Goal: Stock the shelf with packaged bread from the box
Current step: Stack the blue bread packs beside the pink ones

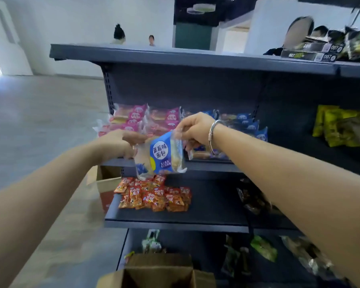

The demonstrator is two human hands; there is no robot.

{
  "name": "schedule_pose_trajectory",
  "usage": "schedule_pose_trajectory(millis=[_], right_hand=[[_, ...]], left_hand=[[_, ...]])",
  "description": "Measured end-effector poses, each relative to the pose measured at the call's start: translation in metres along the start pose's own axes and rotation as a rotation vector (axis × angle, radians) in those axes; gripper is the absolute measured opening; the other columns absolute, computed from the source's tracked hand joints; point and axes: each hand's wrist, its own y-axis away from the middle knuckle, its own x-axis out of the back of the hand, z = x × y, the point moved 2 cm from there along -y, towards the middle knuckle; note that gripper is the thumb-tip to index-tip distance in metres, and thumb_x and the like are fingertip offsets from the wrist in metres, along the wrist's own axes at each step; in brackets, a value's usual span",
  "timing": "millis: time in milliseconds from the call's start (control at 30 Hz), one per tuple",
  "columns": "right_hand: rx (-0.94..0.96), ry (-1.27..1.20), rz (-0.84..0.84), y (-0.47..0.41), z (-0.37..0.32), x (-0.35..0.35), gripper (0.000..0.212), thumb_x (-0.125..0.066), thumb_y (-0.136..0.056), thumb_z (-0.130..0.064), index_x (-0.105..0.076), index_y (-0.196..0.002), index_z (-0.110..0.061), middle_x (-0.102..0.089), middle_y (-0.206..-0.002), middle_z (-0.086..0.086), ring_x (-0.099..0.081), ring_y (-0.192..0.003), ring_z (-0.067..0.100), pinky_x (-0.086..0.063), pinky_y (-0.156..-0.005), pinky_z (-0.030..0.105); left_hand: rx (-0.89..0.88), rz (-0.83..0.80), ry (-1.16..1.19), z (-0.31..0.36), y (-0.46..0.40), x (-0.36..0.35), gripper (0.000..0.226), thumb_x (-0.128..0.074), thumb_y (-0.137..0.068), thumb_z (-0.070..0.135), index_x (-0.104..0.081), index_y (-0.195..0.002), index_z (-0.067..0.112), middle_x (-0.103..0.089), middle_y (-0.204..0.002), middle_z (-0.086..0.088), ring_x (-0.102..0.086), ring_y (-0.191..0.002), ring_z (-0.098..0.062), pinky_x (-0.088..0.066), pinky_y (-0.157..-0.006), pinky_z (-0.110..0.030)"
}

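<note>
We stand at the dark grey shelving unit, which fills most of the view; its middle shelf already carries pink bread packs at the left and blue bread packs at the right, so we judge the stocking well under way; the shelf below holds red snack sachets; the open cardboard box sits at the bottom edge, its contents hidden from us. Our right hand pinches the top seal of a blue blueberry bread packet, which hangs upright in front of the middle shelf's edge, between the pink and blue stacks, not yet resting on it; our left hand lies at the shelf's left front, fingers curled toward the packet's upper corner, though whether they grip it, or a pink pack, we cannot tell. The step in hand is placement; next we should carry the packet rightward and inward to the blue group, lay it flat, and let go without toppling its neighbours.
</note>
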Motion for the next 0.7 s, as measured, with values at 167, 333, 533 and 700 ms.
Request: schedule_pose_trajectory(millis=[167, 333, 533, 700], right_hand=[[-0.007, -0.086, 0.121, 0.008, 0.014, 0.021, 0.032, -0.055, -0.088, 0.006, -0.061, -0.066, -0.017, -0.057, -0.063, 0.001, -0.054, -0.048, 0.010, -0.052, -0.053, 0.025], [0.007, -0.066, 0.213, 0.019, 0.022, 0.036, 0.036, -0.052, -0.088, 0.008, -0.061, -0.067, -0.019, -0.057, -0.066, 0.000, -0.054, -0.049, 0.005, -0.045, -0.041, 0.013], [-0.070, -0.245, 0.284, 0.047, 0.048, 0.046, 0.035, -0.052, -0.089, 0.009, -0.061, -0.065, -0.016, -0.060, -0.047, -0.009, -0.053, -0.036, -0.001, -0.047, -0.042, 0.015], [-0.195, -0.369, 0.453, 0.071, 0.094, 0.061, 0.029, -0.059, -0.088, 0.000, -0.063, -0.066, -0.018, -0.061, -0.044, -0.009, -0.055, -0.037, 0.002, -0.053, -0.049, 0.020]], left_hand=[[-0.019, 0.010, -0.185, 0.012, -0.007, -0.003, 0.064, -0.054, -0.077, -0.011, -0.048, -0.133, 0.018, -0.051, -0.113, 0.004, -0.046, -0.103, -0.014, -0.039, -0.067, -0.018], [-0.071, -0.036, -0.261, 0.014, -0.016, -0.014, 0.052, -0.061, -0.078, -0.002, -0.056, -0.126, 0.016, -0.057, -0.111, 0.001, -0.053, -0.103, -0.018, -0.039, -0.083, -0.026], [-0.131, -0.070, -0.181, 0.016, -0.022, -0.037, 0.022, -0.069, -0.078, 0.003, -0.069, -0.100, 0.005, -0.066, -0.096, -0.009, -0.060, -0.078, -0.013, -0.046, -0.068, -0.021], [-0.178, -0.092, -0.117, 0.033, -0.037, -0.075, 0.017, -0.072, -0.076, 0.003, -0.067, -0.070, 0.018, -0.068, -0.067, 0.002, -0.061, -0.047, 0.004, -0.048, -0.056, -0.014]])
